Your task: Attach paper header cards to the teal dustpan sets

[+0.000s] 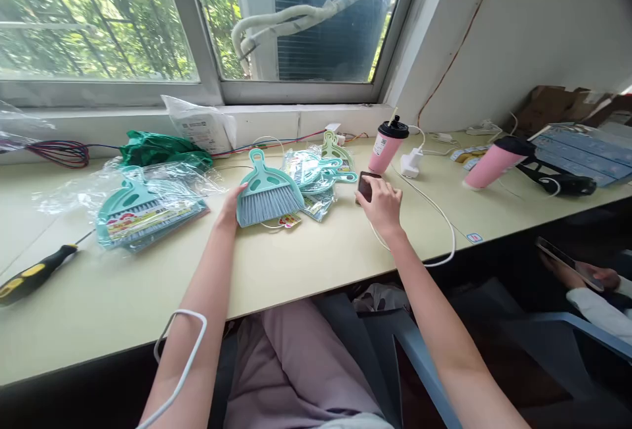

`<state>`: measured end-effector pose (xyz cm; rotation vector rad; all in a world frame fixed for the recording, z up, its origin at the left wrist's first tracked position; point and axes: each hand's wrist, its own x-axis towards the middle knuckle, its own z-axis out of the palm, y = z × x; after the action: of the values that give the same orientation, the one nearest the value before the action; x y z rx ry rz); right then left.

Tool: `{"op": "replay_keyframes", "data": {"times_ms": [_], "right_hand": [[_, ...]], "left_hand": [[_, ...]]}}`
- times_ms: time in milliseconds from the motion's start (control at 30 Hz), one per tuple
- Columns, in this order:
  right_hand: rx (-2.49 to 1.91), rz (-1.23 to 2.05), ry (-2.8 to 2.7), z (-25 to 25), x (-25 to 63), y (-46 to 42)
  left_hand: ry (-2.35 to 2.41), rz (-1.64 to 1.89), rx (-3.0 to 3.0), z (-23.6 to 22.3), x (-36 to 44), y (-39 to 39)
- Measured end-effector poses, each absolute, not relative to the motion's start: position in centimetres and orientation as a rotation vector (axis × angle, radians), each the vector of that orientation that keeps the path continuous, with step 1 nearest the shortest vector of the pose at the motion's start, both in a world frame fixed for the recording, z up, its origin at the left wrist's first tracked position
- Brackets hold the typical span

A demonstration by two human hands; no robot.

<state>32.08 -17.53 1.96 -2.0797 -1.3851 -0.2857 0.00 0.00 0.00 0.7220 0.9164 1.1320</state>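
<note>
Mid-frame, the dustpan (264,182) sits in the left hand (233,204), apart from the right hand (382,205) gripping a phone (366,187).

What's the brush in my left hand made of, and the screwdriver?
The brush in your left hand looks like smooth mint plastic, given its even colour and soft sheen; its fine bristles are probably synthetic. The screwdriver handle seems plastic, perhaps partly rubber, with black and yellow sections; its thin shaft is likely metal.
</note>
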Motion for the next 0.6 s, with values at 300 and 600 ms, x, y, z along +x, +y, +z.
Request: {"op": "replay_keyframes", "data": {"times_ms": [300, 600], "right_hand": [[-1.239, 0.558, -1.518, 2.2, 22.9, -6.0], [-1.157, 0.693, -1.253, -1.4, 22.2, -6.1]], "left_hand": [[0.817, 1.043, 0.776, -0.1, -1.0, 0.1], [0.790, 1.024, 0.915, -0.3, -1.0, -0.6]]}}
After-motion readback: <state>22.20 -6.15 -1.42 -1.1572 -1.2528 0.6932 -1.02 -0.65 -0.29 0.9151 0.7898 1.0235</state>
